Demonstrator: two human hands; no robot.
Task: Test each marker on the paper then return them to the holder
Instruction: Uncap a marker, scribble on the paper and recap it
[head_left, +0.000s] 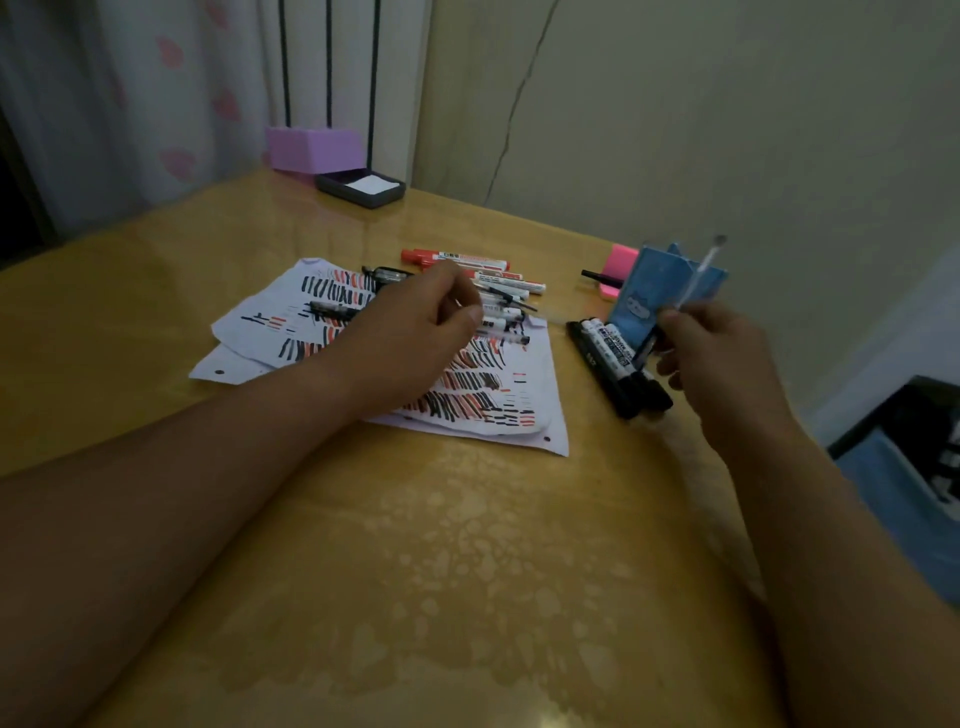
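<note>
Beside the blue holder (657, 291), the right hand (711, 358) pinches a blurred pen (698, 275) and should lower it upright, while the left hand (415, 332) grips another over the paper (524, 415).

A home room: a pink-patterned curtain (171, 104) hangs far left, and a cracked plain wall (675, 104) meets the glossy wooden counter (441, 545).
</note>
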